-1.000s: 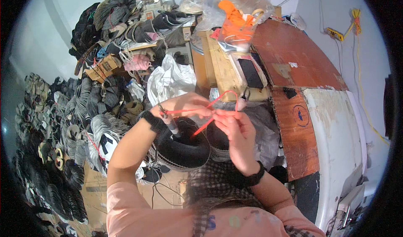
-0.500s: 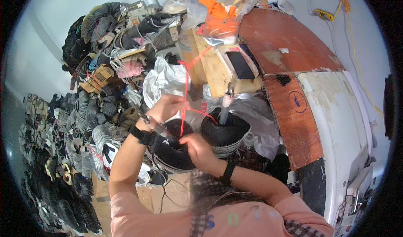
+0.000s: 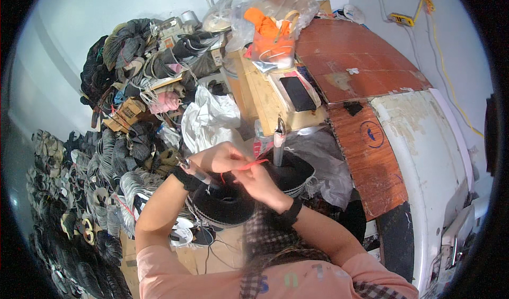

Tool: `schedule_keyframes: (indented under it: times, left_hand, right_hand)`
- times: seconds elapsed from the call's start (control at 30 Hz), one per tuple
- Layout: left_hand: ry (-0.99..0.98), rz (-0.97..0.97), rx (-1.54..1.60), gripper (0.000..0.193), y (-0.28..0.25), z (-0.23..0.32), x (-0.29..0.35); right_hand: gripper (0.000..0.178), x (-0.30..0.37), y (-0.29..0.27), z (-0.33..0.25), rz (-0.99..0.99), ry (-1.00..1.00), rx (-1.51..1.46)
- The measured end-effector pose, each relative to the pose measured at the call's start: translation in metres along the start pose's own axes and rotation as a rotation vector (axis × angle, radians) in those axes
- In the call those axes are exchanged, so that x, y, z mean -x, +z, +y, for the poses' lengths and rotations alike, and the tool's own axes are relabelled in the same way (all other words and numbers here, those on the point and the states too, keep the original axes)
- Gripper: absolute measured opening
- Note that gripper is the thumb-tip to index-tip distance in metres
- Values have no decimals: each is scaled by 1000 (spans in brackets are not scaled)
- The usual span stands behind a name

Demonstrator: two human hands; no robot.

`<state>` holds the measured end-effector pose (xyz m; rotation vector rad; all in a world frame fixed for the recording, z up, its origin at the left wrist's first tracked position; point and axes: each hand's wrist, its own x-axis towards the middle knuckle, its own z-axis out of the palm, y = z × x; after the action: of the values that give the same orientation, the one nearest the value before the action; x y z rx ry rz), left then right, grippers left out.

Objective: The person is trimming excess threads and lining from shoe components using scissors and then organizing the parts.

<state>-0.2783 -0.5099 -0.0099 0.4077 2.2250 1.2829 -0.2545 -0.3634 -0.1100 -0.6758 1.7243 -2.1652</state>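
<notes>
Both hands meet at the middle, pinching a red plastic string pulled short between them. My left hand is closed, its fingertips at the string's left part. My right hand is closed too, with thumb and forefinger on the string just below. Below my left hand sits a round black bundle with a pale layered edge; a hooked metal rod leans over it. Behind my right hand is a second black bundle, partly hidden, with another hooked rod standing in it.
Heaps of black and grey layered pieces fill the left. A white plastic bag lies ahead, beside a wooden board bearing a black phone and an orange bag. Reddish-brown panels and a worn white panel stand right.
My hands have come together, my left lower and my right higher. The red string, earlier stretched tall with loose ends up and to the right, is now gathered short between my fingers.
</notes>
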Motion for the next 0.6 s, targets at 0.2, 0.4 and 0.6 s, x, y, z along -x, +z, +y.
schedule_keyframes:
  times: [0.2, 0.4, 0.6]
  left_hand:
    - [-97, 110, -227, 20, -26, -30, 18]
    - [-62, 327, -355, 24, -16, -96, 25]
    - [-195, 197, 437, 35, -17, -39, 27]
  right_hand:
    - [37, 38, -27, -29, -9, 67, 322]
    - [33, 106, -39, -9, -119, 187, 402]
    - [16, 56, -15, -56, 123, -586, 552]
